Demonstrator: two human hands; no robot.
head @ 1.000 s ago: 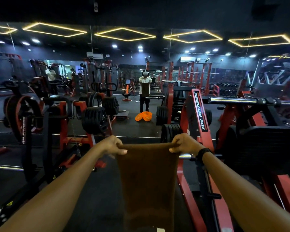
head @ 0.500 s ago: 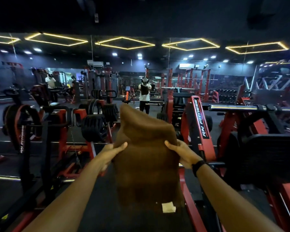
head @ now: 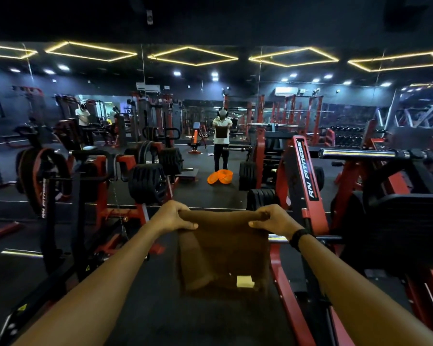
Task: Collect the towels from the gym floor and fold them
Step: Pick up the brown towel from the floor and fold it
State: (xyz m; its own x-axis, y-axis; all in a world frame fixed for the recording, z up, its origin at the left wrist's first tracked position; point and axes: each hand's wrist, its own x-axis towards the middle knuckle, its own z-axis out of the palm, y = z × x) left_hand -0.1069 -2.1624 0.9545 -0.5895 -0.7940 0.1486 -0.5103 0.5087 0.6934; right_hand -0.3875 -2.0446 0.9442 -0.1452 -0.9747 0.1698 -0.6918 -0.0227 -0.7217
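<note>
A brown towel (head: 223, 253) hangs doubled over in front of me at arm's length, with a pale label near its lower edge. My left hand (head: 174, 218) grips the folded top edge at its left corner. My right hand (head: 273, 219), a black band on its wrist, grips the right corner. Both arms are stretched out over the dark gym floor (head: 148, 308). The towel's lower left layer curls inward.
A red and black plate-loaded machine (head: 300, 176) stands close on the right, another with weight plates (head: 148, 183) on the left. A mirror wall ahead reflects a person holding the towel and an orange basket (head: 221, 176) on the floor.
The towel hung full length, then its lower half was flipped up and over. It now hangs folded in half, and both hands hold the new top edge.
</note>
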